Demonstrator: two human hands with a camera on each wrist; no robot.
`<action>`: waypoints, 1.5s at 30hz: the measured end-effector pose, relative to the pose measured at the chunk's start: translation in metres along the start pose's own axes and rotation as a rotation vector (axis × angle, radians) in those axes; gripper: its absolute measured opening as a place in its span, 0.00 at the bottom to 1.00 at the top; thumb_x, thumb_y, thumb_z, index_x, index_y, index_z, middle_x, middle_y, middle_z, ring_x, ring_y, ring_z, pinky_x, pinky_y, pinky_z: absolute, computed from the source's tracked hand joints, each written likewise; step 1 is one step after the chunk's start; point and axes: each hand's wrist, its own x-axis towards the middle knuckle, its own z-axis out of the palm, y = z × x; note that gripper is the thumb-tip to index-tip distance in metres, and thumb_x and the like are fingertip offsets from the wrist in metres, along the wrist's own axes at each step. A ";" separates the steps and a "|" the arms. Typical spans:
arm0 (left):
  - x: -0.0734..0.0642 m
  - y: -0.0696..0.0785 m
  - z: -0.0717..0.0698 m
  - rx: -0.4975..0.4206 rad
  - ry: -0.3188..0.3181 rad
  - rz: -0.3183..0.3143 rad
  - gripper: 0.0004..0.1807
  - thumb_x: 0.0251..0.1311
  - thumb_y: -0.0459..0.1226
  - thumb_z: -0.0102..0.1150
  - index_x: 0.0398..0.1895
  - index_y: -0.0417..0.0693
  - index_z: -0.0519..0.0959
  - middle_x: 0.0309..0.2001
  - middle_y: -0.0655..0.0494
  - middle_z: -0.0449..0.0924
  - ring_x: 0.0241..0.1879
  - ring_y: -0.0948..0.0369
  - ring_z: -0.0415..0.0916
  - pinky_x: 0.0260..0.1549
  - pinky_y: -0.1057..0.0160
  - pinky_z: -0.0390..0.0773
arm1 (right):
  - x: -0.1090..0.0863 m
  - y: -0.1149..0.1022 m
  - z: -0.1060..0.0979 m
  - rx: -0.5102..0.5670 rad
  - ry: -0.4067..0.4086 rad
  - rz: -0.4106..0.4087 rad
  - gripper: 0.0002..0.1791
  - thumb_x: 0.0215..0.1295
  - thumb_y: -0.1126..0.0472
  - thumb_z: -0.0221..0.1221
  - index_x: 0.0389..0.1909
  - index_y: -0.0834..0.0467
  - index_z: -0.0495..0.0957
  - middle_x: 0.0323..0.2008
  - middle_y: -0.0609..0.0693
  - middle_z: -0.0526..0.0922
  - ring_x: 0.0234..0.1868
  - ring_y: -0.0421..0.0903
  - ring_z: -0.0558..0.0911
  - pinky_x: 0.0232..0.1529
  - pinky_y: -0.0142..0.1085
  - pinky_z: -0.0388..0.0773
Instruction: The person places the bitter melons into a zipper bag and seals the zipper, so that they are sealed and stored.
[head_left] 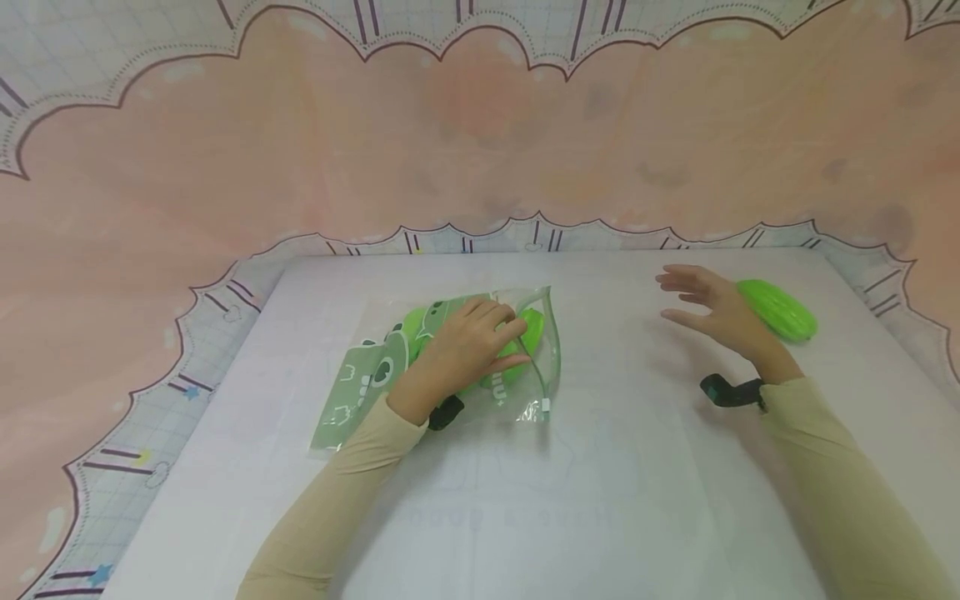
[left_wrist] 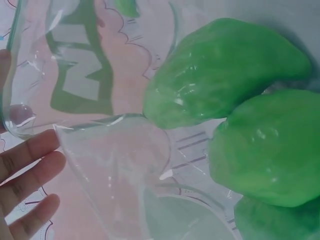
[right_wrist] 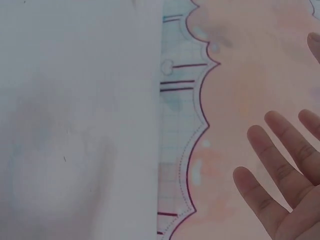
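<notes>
My left hand (head_left: 467,343) pinches the mouth edge of a clear zip bag (head_left: 348,400) with green cartoon print, which lies on its side. In the left wrist view, the bag's rim runs between the thumb and the fingers (left_wrist: 32,175). Inside the bag are several glossy green mango-shaped pieces (left_wrist: 220,70). On the right, my right hand (head_left: 712,312) hovers above the table with spread fingers (right_wrist: 277,160) and holds nothing. Just beyond its wrist lies a long bright green ridged piece (head_left: 776,310), like a gourd or cucumber, partly behind the hand.
A white tabletop (head_left: 600,492) lies under everything. A peach and white cloth with scalloped print (head_left: 480,150) hangs behind it and down its sides. Dark camera straps (head_left: 731,392) sit at the wrists.
</notes>
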 end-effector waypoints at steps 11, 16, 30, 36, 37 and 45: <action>0.000 0.005 -0.003 0.008 -0.059 -0.054 0.19 0.55 0.53 0.61 0.37 0.50 0.74 0.34 0.55 0.78 0.39 0.57 0.77 0.47 0.60 0.76 | -0.010 0.023 -0.017 0.004 0.058 0.083 0.35 0.61 0.56 0.61 0.68 0.53 0.59 0.62 0.60 0.70 0.61 0.55 0.70 0.62 0.52 0.66; -0.002 0.007 -0.001 0.042 -0.070 -0.072 0.19 0.56 0.54 0.59 0.38 0.50 0.73 0.34 0.54 0.78 0.40 0.56 0.78 0.48 0.59 0.75 | -0.011 0.048 -0.024 0.008 0.100 0.100 0.36 0.60 0.54 0.62 0.68 0.50 0.60 0.63 0.56 0.71 0.61 0.48 0.72 0.63 0.39 0.69; -0.005 0.009 0.007 0.091 -0.066 -0.048 0.20 0.57 0.54 0.57 0.39 0.48 0.73 0.33 0.54 0.79 0.39 0.56 0.79 0.46 0.59 0.75 | -0.011 0.142 -0.045 0.103 0.215 0.081 0.35 0.57 0.60 0.64 0.66 0.46 0.63 0.60 0.47 0.75 0.52 0.29 0.77 0.46 0.13 0.70; -0.006 0.007 0.011 0.076 -0.047 -0.044 0.20 0.57 0.54 0.58 0.39 0.48 0.73 0.36 0.54 0.79 0.41 0.56 0.78 0.47 0.58 0.75 | -0.021 0.126 -0.054 0.120 0.245 0.116 0.34 0.58 0.62 0.63 0.66 0.49 0.64 0.59 0.44 0.76 0.50 0.26 0.75 0.45 0.12 0.69; -0.006 0.007 0.012 0.074 -0.041 -0.042 0.20 0.57 0.54 0.58 0.39 0.48 0.73 0.36 0.54 0.79 0.41 0.56 0.78 0.48 0.58 0.75 | -0.023 0.121 -0.055 0.099 0.248 0.141 0.34 0.59 0.61 0.63 0.66 0.49 0.63 0.60 0.45 0.75 0.52 0.27 0.75 0.47 0.13 0.70; -0.006 0.004 0.016 0.049 -0.019 -0.029 0.20 0.57 0.53 0.59 0.38 0.47 0.74 0.36 0.54 0.79 0.41 0.56 0.78 0.48 0.58 0.75 | -0.036 0.081 -0.059 0.125 0.293 0.177 0.31 0.61 0.61 0.60 0.65 0.50 0.64 0.54 0.32 0.76 0.49 0.21 0.72 0.45 0.11 0.68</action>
